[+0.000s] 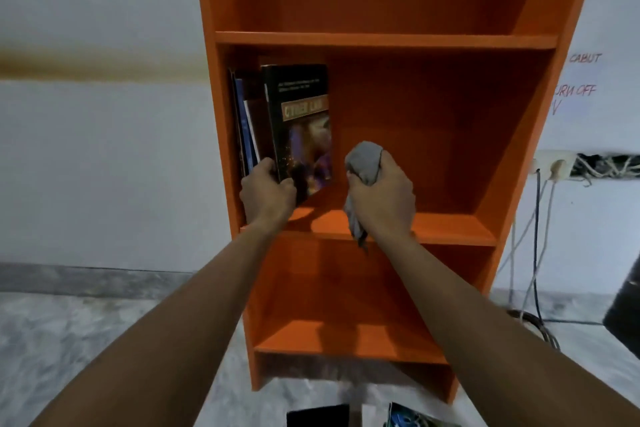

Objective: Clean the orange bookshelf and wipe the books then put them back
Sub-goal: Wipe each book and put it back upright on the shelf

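tall orange wooden bookshelf (381,40) | dark paperback book (301,121) stands on middle shelf, left side | left hand (268,189) grips its bottom corner | right hand (384,191) squeezes bunched grey cloth (363,163) | push book upright, snug against its neighbours

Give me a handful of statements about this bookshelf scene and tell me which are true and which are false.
1. The right hand grips a grey cloth. True.
2. The left hand holds nothing. False: it grips the lower edge of the dark book.
3. The books stand at the left end of their shelf. True.
4. The bookshelf is blue. False: it is orange.
5. Cables hang from wall sockets to the right of the bookshelf. True.
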Available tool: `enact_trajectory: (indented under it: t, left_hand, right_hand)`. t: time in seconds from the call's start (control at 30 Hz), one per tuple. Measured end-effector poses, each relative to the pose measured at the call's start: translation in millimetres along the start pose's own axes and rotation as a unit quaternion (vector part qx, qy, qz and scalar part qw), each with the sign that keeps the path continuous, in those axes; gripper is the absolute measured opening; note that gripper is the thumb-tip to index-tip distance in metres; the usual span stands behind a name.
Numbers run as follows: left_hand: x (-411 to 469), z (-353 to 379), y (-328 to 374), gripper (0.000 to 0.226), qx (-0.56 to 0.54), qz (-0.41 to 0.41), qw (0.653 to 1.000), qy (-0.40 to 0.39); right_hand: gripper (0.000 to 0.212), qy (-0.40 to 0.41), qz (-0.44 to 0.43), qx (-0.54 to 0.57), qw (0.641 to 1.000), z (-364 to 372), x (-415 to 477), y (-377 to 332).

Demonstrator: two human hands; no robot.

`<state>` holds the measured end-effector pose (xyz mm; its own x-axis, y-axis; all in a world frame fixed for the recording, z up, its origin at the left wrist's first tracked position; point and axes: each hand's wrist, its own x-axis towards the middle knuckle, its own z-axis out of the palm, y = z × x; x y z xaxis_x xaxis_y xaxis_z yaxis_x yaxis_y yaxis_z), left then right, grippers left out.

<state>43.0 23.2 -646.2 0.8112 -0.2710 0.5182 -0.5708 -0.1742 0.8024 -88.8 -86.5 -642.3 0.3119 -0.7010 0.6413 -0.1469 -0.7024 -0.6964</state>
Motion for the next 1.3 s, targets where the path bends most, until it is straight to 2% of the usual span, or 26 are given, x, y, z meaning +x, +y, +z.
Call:
enact_trajectory:
  t: [0.1,0.2,0.5,0.67,0.77,0.83,0.9,1.0,1.1,1.17,1.23,1.3]
  left_hand:
    - [-2.0,18.6,-26.7,0.008,0.037,-0.05,0.996,0.065]
    - [-2.5,23.3,-37.9,0.008,0.069,-0.049,0.991,0.099]
    - [-23.3,8.6,-34.6,0.04,0.136,-0.073,0.983,0.095]
    - [-88.6,4.9,-27.5,0.031,0.112,-0.055,0.988,0.094]
    - [-162.5,13.5,-37.6,0.03,0.095,-0.057,0.994,0.008]
    - [-216.4,23.8,-53.0,0.028,0.098,-0.084,0.986,-0.104]
    - [-271.8,36.9,-71.6,0.024,0.112,-0.128,0.951,-0.257]
    - [-333.3,53.2,-99.2,0.027,0.118,-0.222,0.87,-0.424]
    - [-374.3,70.8,-127.9,0.029,0.133,-0.267,0.82,-0.49]
    - [-386.8,71.6,-140.7,0.03,0.13,-0.286,0.798,-0.514]
    - [-397.4,77.4,-148.1,0.023,0.121,-0.302,0.785,-0.528]
    - [-400.6,86.2,-155.3,0.017,0.116,-0.324,0.784,-0.517]
  right_hand:
    - [0.017,-0.041,0.004,0.007,0.999,27.0,-6.6,15.3]
    - [0.016,-0.07,0.0,0.016,0.997,45.2,-18.1,30.5]
    - [0.011,-0.094,0.021,0.054,0.994,28.6,-56.6,38.0]
    - [0.014,-0.064,0.079,0.109,0.989,-13.4,-110.4,50.4]
    - [0.018,-0.042,0.146,0.132,0.979,-40.1,-160.2,76.4]
    - [0.02,-0.047,0.206,0.099,0.972,-54.2,-195.7,103.0]
    - [0.028,-0.059,0.308,0.031,0.949,-65.3,-234.8,138.1]
    - [0.042,-0.096,0.415,-0.019,0.905,-81.3,-284.4,180.5]
    - [0.052,-0.176,0.432,-0.087,0.881,-98.1,-323.8,207.7]
    - [0.062,-0.245,0.379,-0.145,0.881,-105.7,-346.8,219.6]
    - [0.071,-0.337,0.335,-0.214,0.853,-113.3,-367.3,230.7]
    - [0.069,-0.405,0.326,-0.228,0.823,-117.5,-381.9,240.4]
